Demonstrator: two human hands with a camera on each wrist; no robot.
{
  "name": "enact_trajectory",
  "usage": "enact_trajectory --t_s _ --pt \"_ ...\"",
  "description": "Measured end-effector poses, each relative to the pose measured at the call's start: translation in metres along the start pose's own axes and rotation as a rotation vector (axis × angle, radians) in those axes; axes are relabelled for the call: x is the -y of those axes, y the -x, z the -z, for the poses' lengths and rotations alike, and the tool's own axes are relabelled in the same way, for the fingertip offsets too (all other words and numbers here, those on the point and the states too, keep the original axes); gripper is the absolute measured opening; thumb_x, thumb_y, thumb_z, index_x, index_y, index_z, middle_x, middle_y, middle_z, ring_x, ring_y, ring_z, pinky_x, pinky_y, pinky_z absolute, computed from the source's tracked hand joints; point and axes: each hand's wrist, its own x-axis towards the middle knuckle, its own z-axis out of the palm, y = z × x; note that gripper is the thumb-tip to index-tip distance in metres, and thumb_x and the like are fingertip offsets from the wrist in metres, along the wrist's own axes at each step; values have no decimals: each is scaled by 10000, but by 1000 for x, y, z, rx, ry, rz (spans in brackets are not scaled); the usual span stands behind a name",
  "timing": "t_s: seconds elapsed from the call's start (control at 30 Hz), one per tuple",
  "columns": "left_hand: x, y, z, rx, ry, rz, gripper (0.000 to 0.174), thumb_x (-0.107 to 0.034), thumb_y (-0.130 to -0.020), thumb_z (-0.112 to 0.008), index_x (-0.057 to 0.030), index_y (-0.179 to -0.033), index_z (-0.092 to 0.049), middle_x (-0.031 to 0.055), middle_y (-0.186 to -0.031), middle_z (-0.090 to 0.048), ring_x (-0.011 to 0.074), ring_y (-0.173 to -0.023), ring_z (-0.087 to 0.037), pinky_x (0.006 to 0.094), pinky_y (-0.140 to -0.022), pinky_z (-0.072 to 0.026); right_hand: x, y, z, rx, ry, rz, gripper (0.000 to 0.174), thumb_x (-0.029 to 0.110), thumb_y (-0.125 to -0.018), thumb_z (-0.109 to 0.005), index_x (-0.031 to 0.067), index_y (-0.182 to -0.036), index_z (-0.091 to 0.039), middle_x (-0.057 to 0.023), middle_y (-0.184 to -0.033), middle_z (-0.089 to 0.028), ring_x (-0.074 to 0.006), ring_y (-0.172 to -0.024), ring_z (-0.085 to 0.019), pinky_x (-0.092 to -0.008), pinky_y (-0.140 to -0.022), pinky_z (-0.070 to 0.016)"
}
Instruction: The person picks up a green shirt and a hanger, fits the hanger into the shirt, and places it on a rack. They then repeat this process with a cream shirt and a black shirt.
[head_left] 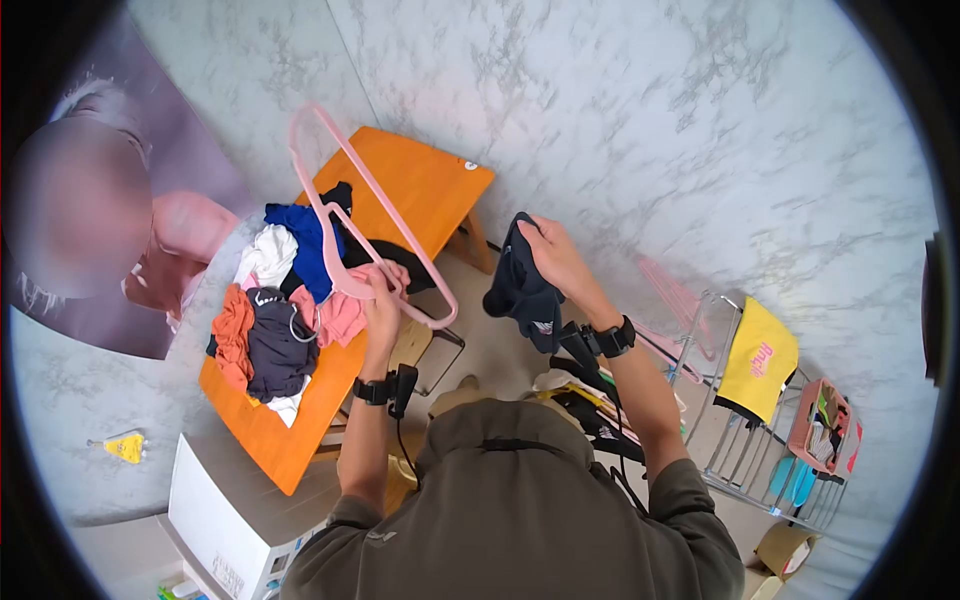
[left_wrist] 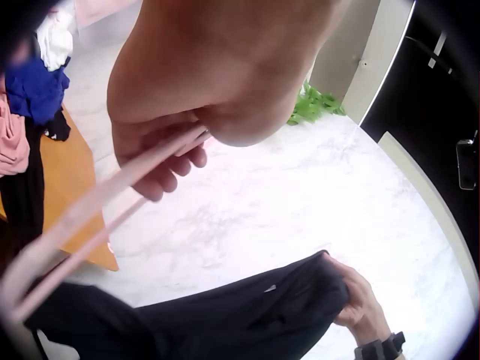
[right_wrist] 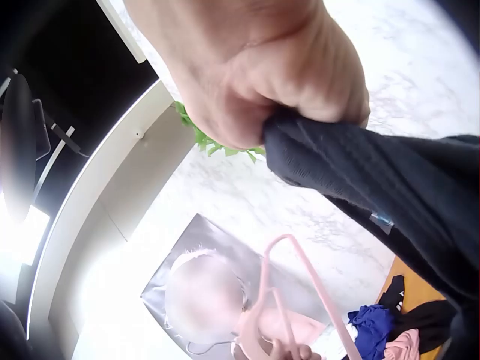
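My left hand [head_left: 382, 305] grips a pink hanger [head_left: 385, 205], held up over the orange table's edge; its fingers curl round the bar in the left wrist view [left_wrist: 161, 161]. My right hand [head_left: 558, 262] pinches a dark garment [head_left: 525, 290] by its upper end, and the cloth hangs down below the fingers. Bunched dark cloth [right_wrist: 360, 161] comes out of the right fist [right_wrist: 285, 82] in the right wrist view. Hanger and garment are apart in the head view.
An orange table [head_left: 430, 185] at the left bears a pile of clothes, among them a blue one [head_left: 305, 245] and a grey one [head_left: 280, 345]. At the right, a metal rack [head_left: 720, 440] holds a yellow cloth [head_left: 760, 350] and a pink basket [head_left: 818, 425]. Pink hangers [head_left: 680, 300] are beside it.
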Motion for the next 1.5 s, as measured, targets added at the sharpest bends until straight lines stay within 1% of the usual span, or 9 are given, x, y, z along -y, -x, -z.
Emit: enact_trajectory --t_s 0.37,0.63,0.7,0.9,1.1,1.13,1.2,1.33,1.5 --pt "-4 -50 -71 385 162 -167 299 -288 -1020 -373 -51 -901 -509 34 -721 -545 57 -531 -424 195 -446 -337 34 -17 16 -112 169 -10 275 203 -970 -466 -5 -811 -552 77 -671 -470 -14 -630 -385 -212 -532 -331" --pt "55 -39 -84 469 -37 -133 213 -186 -982 -470 -21 -878 -555 21 -730 -577 59 -591 -484 206 -496 -384 39 -18 3 -158 82 -24 304 231 -968 -448 -20 -820 -533 55 -662 -467 -48 -628 -401 -253 -551 -363" --pt "65 -36 -87 495 -117 -157 176 -141 -947 -534 9 -885 -602 38 -730 -605 112 -682 -568 256 -624 -450 32 -20 -3 -128 -62 -75 296 232 -973 -441 -3 -823 -540 53 -664 -460 -44 -631 -391 -241 -549 -351" --pt "96 -25 -78 640 -90 91 200 -177 -938 -567 14 -895 -604 53 -709 -590 122 -699 -590 269 -645 -467 36 -23 -2 -165 -47 -51 310 260 -978 -456 6 -829 -551 56 -675 -476 -46 -626 -396 -240 -554 -343" --pt "145 -15 -32 706 -402 -242 203 -164 -900 -604 21 -980 -630 92 -634 -556 155 -580 -523 288 -577 -426 -5 -34 24 -331 46 -81 378 292 -970 -476 -36 -798 -548 25 -652 -480 -61 -641 -400 -276 -567 -355" --pt "128 -17 -27 704 -404 -237 203 -164 -900 -604 21 -980 -630 92 -634 -556 155 -580 -523 288 -577 -426 -20 -39 32 -350 163 -43 387 289 -958 -486 -54 -790 -552 -62 -610 -498 -129 -600 -410 -313 -566 -369" --pt "96 -24 -17 789 -588 7 237 -211 -886 -607 24 -857 -620 222 -709 -589 386 -647 -537 385 -608 -437 -44 -42 50 -351 355 0 373 274 -948 -491 -59 -795 -560 -127 -622 -523 -208 -583 -449 -352 -572 -383" --pt "86 -29 -9 833 -644 29 283 -233 -855 -638 40 -785 -614 230 -694 -598 413 -684 -575 418 -625 -447 -102 -40 70 -418 717 22 322 239 -920 -512 -62 -850 -599 -263 -696 -560 -323 -669 -610 -389 -625 -448" --pt "95 -19 -6 824 -667 -90 275 -243 -878 -623 21 -949 -594 234 -750 -605 390 -708 -590 428 -645 -451 -196 -23 91 -464 757 8 272 188 -891 -510 -54 -856 -631 -251 -721 -616 -378 -706 -636 -426 -627 -479"
